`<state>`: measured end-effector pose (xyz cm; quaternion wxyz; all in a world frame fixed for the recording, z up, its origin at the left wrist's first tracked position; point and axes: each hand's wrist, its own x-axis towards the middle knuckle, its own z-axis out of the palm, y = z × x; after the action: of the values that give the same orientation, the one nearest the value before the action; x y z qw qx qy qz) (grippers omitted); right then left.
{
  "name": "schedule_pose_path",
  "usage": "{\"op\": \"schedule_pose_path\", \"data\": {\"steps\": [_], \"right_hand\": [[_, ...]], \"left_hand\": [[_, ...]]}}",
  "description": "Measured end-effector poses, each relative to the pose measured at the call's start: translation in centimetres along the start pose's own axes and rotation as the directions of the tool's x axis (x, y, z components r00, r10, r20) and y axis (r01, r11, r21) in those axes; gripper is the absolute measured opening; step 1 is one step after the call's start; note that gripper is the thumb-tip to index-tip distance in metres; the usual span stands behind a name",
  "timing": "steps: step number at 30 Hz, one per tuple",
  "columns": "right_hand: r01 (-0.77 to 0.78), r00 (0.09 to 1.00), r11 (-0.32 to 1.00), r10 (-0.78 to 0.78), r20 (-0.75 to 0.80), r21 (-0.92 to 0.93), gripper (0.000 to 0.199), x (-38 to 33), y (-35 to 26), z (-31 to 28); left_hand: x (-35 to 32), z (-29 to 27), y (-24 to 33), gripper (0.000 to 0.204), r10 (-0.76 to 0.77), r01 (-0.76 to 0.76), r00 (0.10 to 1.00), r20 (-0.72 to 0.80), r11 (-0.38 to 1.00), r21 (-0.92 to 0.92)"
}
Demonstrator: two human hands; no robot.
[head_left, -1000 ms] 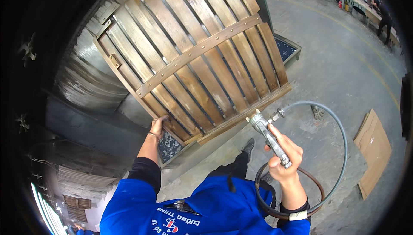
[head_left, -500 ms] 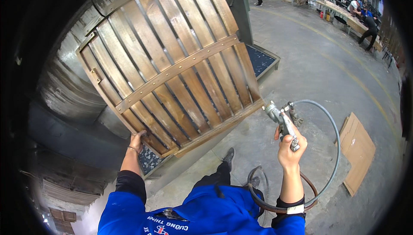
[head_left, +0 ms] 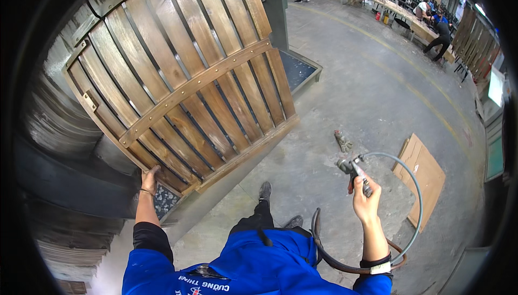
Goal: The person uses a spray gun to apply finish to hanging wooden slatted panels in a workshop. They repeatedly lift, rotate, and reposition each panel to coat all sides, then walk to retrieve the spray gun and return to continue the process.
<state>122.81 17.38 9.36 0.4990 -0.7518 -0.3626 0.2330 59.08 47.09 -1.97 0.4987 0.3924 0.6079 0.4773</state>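
Metal spray gun [head_left: 354, 170], grey, pistol-shaped, fills your right grip [head_left: 367, 199]; your left grip [head_left: 149, 180] clasps a slatted brown wooden panel [head_left: 183, 91], likely steadying it.

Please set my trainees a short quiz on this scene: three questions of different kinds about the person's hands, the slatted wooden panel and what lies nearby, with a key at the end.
1. Multiple choice. What does the person's right hand hold?
A) a flat brush
B) a spray gun with a hose
C) a hammer

2. True or false? The person's left hand touches the slatted wooden panel near its lower left corner.

3. Fill in the missing word. The brown cardboard, off to the person's right, lies on the ____.

Key: 1. B; 2. True; 3. floor.
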Motion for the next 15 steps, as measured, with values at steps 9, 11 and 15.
{"op": "schedule_pose_path", "data": {"steps": [9, 11, 15], "right_hand": [[0.346, 0.935, 0.918, -0.356, 0.015, 0.193, 0.071, 0.6, -10.7, -0.2], [0.378, 0.921, 0.904, -0.389, 0.018, 0.199, 0.07, 1.4, -11.7, 0.7], [0.204, 0.969, 0.978, -0.208, 0.134, 0.049, 0.05, 2.7, -11.1, 2.6]], "left_hand": [[-0.2, 2.1, -0.5, 0.04, 0.084, -0.076, 0.992, -0.095, 0.994, 0.081], [-1.0, 2.8, 0.1, 0.04, 0.069, -0.052, 0.988, -0.139, 0.991, 0.12], [-1.5, 3.5, 0.6, 0.044, 0.028, -0.013, 0.99, -0.141, 0.995, 0.102]]}}
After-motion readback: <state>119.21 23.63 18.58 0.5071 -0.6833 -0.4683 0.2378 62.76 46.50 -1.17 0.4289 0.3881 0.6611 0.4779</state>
